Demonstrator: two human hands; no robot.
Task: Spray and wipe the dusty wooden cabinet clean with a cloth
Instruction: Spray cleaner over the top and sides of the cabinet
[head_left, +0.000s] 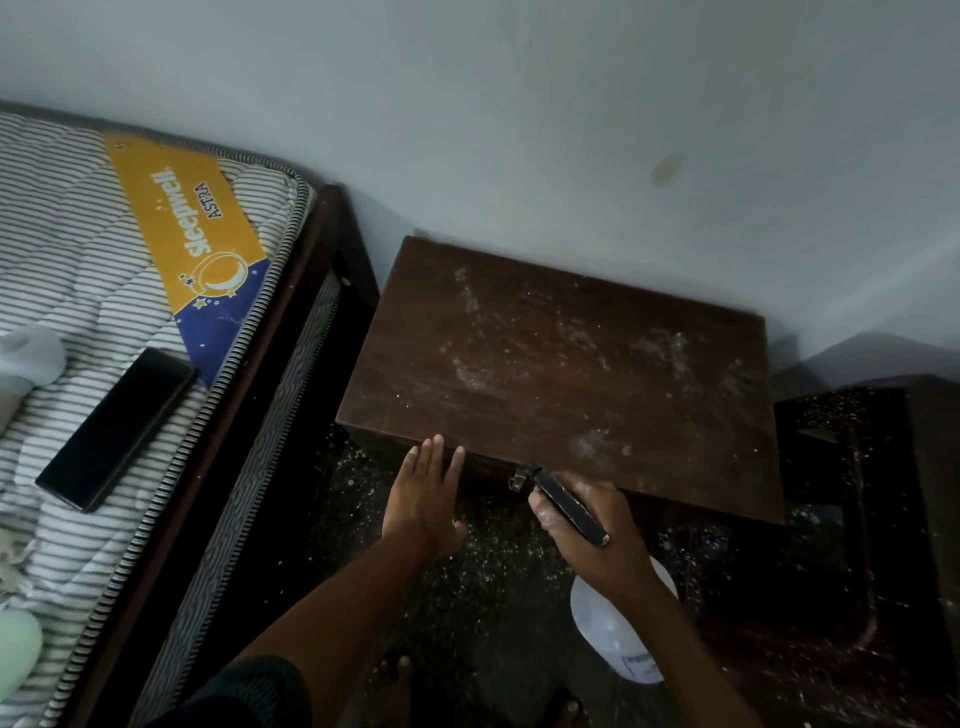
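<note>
A dusty wooden cabinet (561, 374) stands against a pale wall (519, 104), its top streaked white. A striped mattress (78, 260) lies to its left and dark furniture (857, 467) sits close on its right. At its front edge, above speckled floor (467, 597), the left hand (423, 499) is spread with straight fingers, and the right hand (597, 535) grasps a spray bottle (615, 636).

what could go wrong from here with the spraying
1. The left hand lies open at the front edge of the cabinet, close to the nozzle of the spray bottle that the right hand grips. It may get sprayed.
2. Neither hand holds a cloth, so wetted dust could smear or dry into streaks.
3. The phone lies on the mattress beside the cabinet, where drifting spray might reach it.
</note>
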